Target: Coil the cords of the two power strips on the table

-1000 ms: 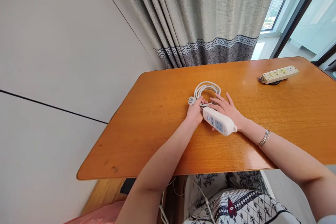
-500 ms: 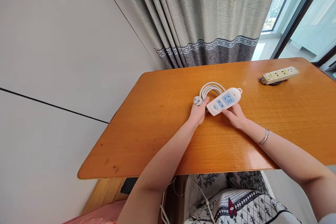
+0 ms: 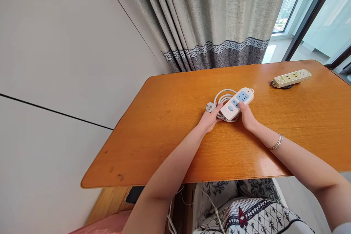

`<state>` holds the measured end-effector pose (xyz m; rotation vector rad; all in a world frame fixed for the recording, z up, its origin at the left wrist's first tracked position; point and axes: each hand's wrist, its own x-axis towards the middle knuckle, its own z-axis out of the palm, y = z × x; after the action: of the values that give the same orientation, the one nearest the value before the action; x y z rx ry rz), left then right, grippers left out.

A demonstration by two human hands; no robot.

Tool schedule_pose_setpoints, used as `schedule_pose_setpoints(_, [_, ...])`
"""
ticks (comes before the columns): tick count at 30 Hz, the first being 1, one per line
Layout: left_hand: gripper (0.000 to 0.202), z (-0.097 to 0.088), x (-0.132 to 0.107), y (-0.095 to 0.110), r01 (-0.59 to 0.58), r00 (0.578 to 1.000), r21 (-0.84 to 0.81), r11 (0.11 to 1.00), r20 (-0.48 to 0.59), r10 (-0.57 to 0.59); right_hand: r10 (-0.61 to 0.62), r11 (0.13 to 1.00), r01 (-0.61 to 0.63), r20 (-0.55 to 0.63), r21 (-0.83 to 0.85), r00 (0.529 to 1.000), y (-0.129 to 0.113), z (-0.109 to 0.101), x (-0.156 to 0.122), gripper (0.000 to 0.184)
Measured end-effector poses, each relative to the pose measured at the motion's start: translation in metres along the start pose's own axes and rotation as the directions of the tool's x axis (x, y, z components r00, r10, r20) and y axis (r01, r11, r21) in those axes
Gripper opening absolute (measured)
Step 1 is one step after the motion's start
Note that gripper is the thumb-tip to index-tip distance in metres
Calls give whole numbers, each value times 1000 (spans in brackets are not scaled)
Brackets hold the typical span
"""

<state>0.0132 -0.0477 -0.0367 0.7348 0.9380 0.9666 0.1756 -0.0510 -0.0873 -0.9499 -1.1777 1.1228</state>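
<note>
A white power strip (image 3: 237, 103) with light blue socket panels is tilted between my hands above the table. Its white cord (image 3: 222, 97) is coiled behind and under it, and the round plug (image 3: 210, 107) sticks out at the left. My left hand (image 3: 210, 118) is closed around the coiled cord beside the strip's lower end. With its thumb on the strip's face, my right hand (image 3: 247, 116) grips the near right side; its other fingers are hidden beneath.
An older cream power strip (image 3: 293, 78) with a dark cord under it lies at the table's far right. The wooden table (image 3: 164, 128) meets a pale panelled wall (image 3: 55, 62) on the left. A grey curtain (image 3: 219, 14) hangs behind it.
The power strip has turned steeper and shifted slightly right. My right thumb has moved up onto its face, and more of the coiled cord shows beneath it.
</note>
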Motion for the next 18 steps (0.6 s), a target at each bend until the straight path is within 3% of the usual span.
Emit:
schedule_pose_setpoints(3, [29,-2,1,1,-11,999,52,999,-32,12,43,997,-40,-48,70,998,-9,2,2,59])
schedule_pose_setpoints(8, [39,-7,3,1,-23,997,129,991,-65,32,240,950,-238,15,205,971,-24,-2,5,51])
schedule_pose_setpoints(18, [30,-4,8,-4,-49,994,-144,988,-106,33,339,876,-340,64,342,939,-45,4,4,29])
